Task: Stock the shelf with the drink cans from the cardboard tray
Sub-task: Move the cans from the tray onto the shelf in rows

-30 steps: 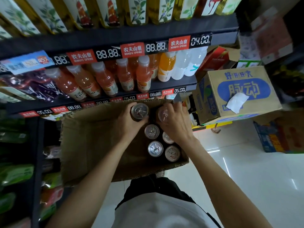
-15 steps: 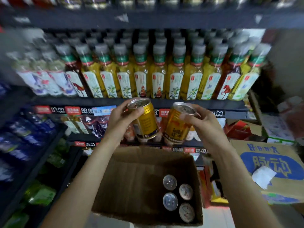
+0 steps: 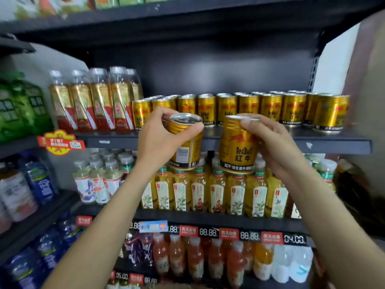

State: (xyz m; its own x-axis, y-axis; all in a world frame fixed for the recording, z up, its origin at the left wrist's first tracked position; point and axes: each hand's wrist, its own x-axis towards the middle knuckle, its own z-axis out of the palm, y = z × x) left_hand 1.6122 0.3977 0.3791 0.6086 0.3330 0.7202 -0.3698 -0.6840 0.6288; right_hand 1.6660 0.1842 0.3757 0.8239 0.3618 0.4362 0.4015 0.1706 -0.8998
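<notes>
My left hand [image 3: 158,138] grips a gold drink can [image 3: 188,150] by its top rim. A second gold can [image 3: 237,151], with a red bull logo, hangs from my right hand [image 3: 268,140], which holds it from above at the lid. Both cans hover just in front of the dark shelf edge [image 3: 312,143]. On that shelf stands a row of matching gold cans [image 3: 270,109], several wide and more than one deep. The cardboard tray is out of view below the frame.
Gold-and-red bottles [image 3: 93,101] stand left of the can row. Yellow tea bottles [image 3: 216,190] fill the shelf below, orange juice bottles [image 3: 195,259] the one under it. Green packs [image 3: 18,109] and blue bottles [image 3: 39,184] occupy the left unit. Above the cans is open dark space.
Both hands lifted a can each out of the cardboard tray and raised them to the can shelf. My view tilted up, so the tray dropped out of sight.
</notes>
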